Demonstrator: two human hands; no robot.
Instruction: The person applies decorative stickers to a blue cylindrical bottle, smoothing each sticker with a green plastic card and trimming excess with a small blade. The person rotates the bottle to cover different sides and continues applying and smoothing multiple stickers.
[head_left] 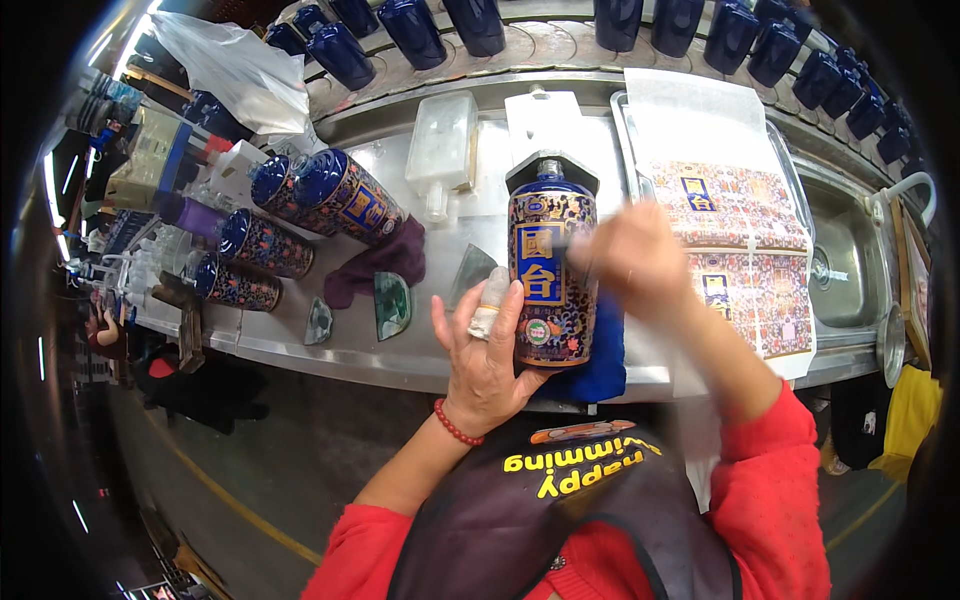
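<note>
A dark blue bottle (552, 300) with a colourful floral wrap and a gold-framed blue panel lies in front of me, its neck pointing away. My left hand (478, 365) steadies it at the lower left, with the thumb at its base and the other fingers along its side. One left finger has a white wrapping (487, 305). Over the bottle's right side, my right hand (635, 255) is smeared by motion, and a small dark shape shows at its fingertips. A blue cloth (603, 365) lies under the bottle's lower right, and a dark angular holder (583, 172) sits behind its shoulders.
Printed floral sheets (780, 270) lie on a tray at right, beside a sink (840, 275). Several decorated bottles (265, 245), a purple cloth (385, 265) and dark green flat pieces (393, 305) are at left. A clear bottle (440, 145) lies behind. Blue bottles (410, 35) line a conveyor.
</note>
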